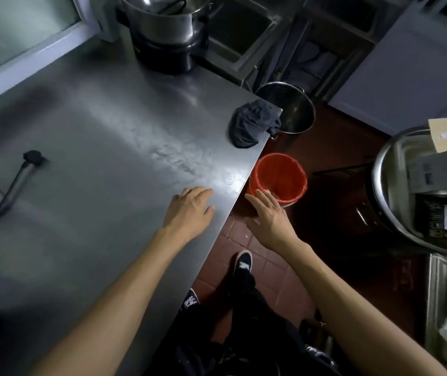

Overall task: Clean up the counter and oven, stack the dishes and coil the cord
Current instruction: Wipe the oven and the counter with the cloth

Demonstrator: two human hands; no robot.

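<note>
On the grey stainless-steel counter (103, 126), near its right edge, the left hand (189, 210) lies flat, palm down, fingers loosely spread and holding nothing. The right hand (270, 218) hovers past the edge above the red-tiled floor, open and empty, just beside the round red plastic bucket (279, 177). A crumpled dark cloth (253, 123) rests at the counter corner. The thick black cord with plug (13, 185) lies uncoiled at the far left.
</note>
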